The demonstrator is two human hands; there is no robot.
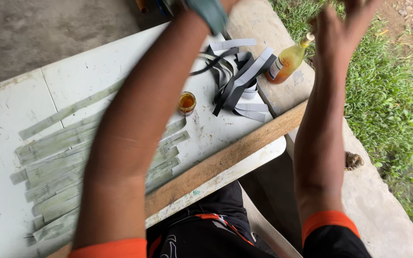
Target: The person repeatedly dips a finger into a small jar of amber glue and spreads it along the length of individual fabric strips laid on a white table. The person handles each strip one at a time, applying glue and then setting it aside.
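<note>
While both arms reach up past the table (15, 110), pale green strips (58, 162) lie flat in rows well below either grip, thin, limp and light, best pinched at an end. Farther off, the left hand (209, 12) closes on a teal-grey object; the right hand (345, 28) spreads open, empty, just above the amber bottle (288, 62).

One label in sight: a pale band with a dark edge, wrapped round the lower body of the amber glass bottle (287, 62), which stands tilted on the concrete ledge just beyond the surface's (20, 110) far corner. No signs or screens.
</note>
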